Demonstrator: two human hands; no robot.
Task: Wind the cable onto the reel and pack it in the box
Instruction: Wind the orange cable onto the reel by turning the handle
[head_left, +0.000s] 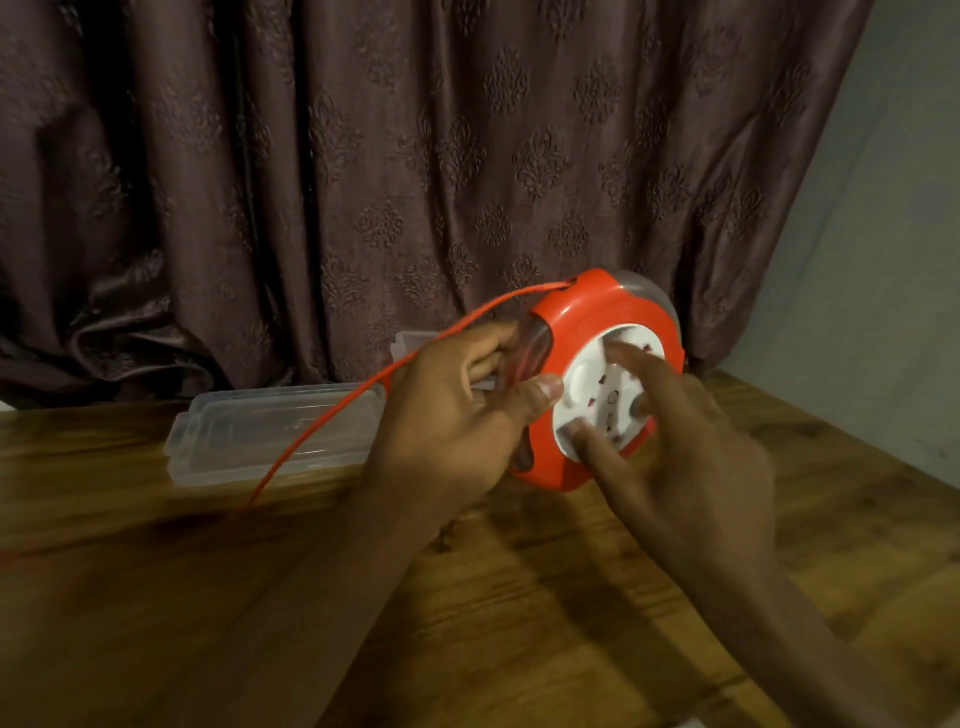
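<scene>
**Reel held upright over the desk, cable trailing left**

A dark patterned curtain (363, 182) hangs behind the wooden desk (519, 597), covering its far edge.

Toward the far left part of the desk lies a clear plastic lid (270, 436), flat on the wood. Just behind it and to the right, a corner of the clear box (415, 345) shows, mostly hidden by the left hand.

A red cable (332, 421) comes out of a slot at the top of the reel, arcs down to the left over the lid and meets the desk near the lid's front edge; past that point it blurs and cannot be followed.

The left hand (447, 421) grips the reel (587, 332) by its left rim: the thumb presses on the red front face beside the white hub, and the fingers curl round the clear back part. The reel stands on edge, tilted slightly, its white socket face turned toward the camera; whether its lower rim touches the desk cannot be told.

The right hand (675, 447) is at the white hub (597, 410), fingers spread and loosely bent, with fingertips touching the hub face. It is motion-blurred, so whether it pinches anything cannot be told.

A pale wall (883, 260) stands to the right of the curtain, past the desk's far right corner.
</scene>
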